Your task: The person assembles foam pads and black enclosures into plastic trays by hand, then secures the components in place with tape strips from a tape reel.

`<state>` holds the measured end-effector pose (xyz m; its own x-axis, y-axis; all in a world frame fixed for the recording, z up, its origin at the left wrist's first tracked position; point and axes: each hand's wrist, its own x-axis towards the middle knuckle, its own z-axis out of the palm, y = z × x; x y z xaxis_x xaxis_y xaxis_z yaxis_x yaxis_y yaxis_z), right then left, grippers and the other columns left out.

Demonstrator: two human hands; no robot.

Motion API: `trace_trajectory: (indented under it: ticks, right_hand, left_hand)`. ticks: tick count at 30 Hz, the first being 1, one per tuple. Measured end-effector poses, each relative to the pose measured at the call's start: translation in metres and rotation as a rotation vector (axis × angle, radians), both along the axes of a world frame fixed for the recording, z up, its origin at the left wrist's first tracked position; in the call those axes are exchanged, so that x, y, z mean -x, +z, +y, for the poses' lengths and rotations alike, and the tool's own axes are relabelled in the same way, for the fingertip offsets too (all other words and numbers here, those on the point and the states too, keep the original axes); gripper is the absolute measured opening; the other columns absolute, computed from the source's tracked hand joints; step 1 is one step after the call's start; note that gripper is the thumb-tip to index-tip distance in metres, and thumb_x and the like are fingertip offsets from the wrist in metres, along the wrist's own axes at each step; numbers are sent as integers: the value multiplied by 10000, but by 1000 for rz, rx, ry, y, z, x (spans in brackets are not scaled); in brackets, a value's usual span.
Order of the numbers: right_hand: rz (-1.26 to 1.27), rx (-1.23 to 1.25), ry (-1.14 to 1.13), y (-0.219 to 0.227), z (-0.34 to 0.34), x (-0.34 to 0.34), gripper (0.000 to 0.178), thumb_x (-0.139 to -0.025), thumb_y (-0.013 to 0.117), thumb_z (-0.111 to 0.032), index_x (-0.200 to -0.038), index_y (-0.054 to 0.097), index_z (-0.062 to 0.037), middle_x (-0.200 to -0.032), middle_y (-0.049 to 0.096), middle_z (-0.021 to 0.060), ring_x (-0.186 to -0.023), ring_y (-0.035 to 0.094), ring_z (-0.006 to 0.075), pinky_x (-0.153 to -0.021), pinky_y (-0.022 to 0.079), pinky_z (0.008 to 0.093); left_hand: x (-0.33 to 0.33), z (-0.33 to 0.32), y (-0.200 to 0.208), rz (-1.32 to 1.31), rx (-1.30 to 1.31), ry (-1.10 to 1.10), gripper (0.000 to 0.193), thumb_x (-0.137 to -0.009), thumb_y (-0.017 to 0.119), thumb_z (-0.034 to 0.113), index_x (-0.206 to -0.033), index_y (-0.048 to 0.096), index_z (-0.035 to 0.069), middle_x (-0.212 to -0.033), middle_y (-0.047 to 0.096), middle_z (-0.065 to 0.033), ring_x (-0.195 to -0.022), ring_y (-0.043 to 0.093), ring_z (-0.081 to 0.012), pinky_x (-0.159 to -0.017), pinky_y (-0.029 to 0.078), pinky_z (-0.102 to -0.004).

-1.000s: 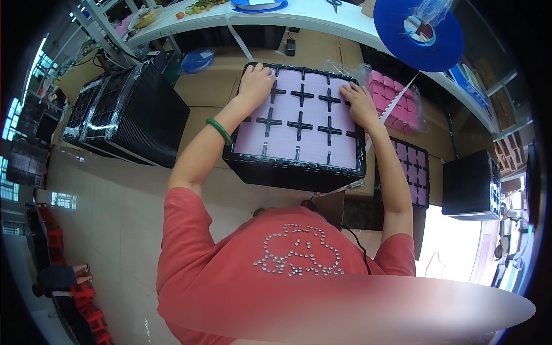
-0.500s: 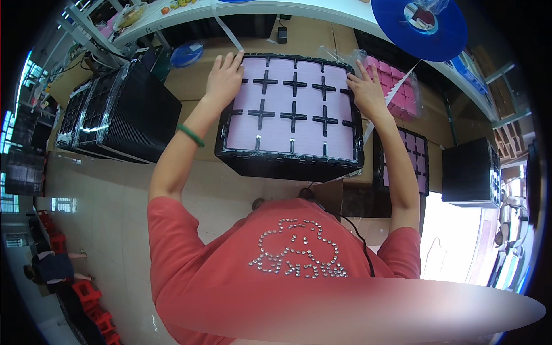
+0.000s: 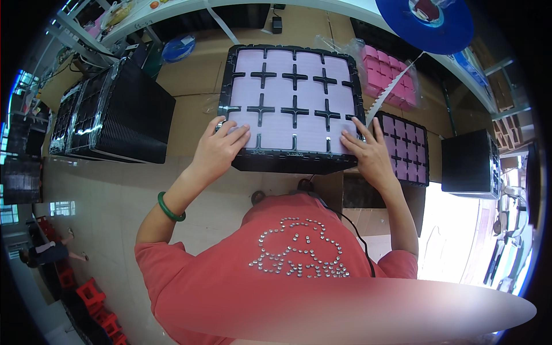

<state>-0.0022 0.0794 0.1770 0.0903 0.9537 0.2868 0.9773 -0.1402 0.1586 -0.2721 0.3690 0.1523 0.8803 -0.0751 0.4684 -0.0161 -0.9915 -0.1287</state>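
Observation:
A black plastic tray (image 3: 296,155) with a deep dark side lies in front of me, probably the top of a stack. Lilac sheet-like filling (image 3: 279,92) shows between its raised black cross-shaped dividers. My left hand (image 3: 218,150) rests on the near left corner, fingers stretched over the rim and the lilac surface. Over the near right corner lies my right hand (image 3: 371,158), fingers spread, with the tips on the rim and the lilac edge. Both hands touch the tray without closing around it.
Wrapped stacks of black trays (image 3: 135,115) stand at the left, another black stack (image 3: 468,164) at the far right. Beside my right hand is a second lilac-filled tray (image 3: 405,146). Pink blocks (image 3: 382,72), a blue reel (image 3: 397,26) with a white strip (image 3: 394,86) and a shelf (image 3: 190,10) lie beyond.
Both hands have drawn back toward me, from the tray's far corners to its near corners. The tray sits slightly higher in view.

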Motion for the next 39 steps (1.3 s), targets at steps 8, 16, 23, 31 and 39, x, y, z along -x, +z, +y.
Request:
trace_trajectory:
  ticks: [8,16,23,31,39]
  right_hand:
    - [314,-263,-451,-19,9,-55,299,-964,536,-245,-1086,718,-42,-1169,679,190,-1330,471,360,-1119,319,498]
    - [654,-361,-584,8,7,-35,455,-967,545,-416,-1123,695,-15,-1175,628,294,-1292,494,418,-1038,419,420]
    - [876,-702,-681,20,-117,27,425,-1007,554,-322,-1232,636,28,-1183,679,201,-1201,589,256,-1022,431,336]
    - [947,-1024,-1165,-37,-343,-24,514,-1036,481,-408,-1326,598,-1,-1187,672,99,-1080,613,192,-952,463,318]
    - [738,-480,-1451,-183,-471,-292,535,-1003,482,-448,-1286,621,-16,-1198,670,210,-1134,627,334,-1009,450,385]
  left_hand:
    - [-10,48,-14,-223,595,288,294,-932,545,117,-1187,654,19,-1093,691,-148,-982,619,-338,-936,452,-418]
    - [-16,33,-40,-193,1508,189,374,-980,554,88,-1324,559,-59,-1164,681,-105,-1012,606,-125,-906,466,-260]
    - [19,-98,-10,-384,1293,145,448,-972,606,68,-1400,507,-23,-1259,602,-111,-1078,571,-149,-949,447,-264]
    - [-132,-268,-32,7,1417,-316,507,-841,735,28,-1324,586,6,-968,654,-124,-726,587,-152,-695,502,-259]
    - [-403,-402,-252,167,1814,-102,488,-839,750,77,-1300,601,14,-851,617,-55,-708,518,-111,-688,456,-236]
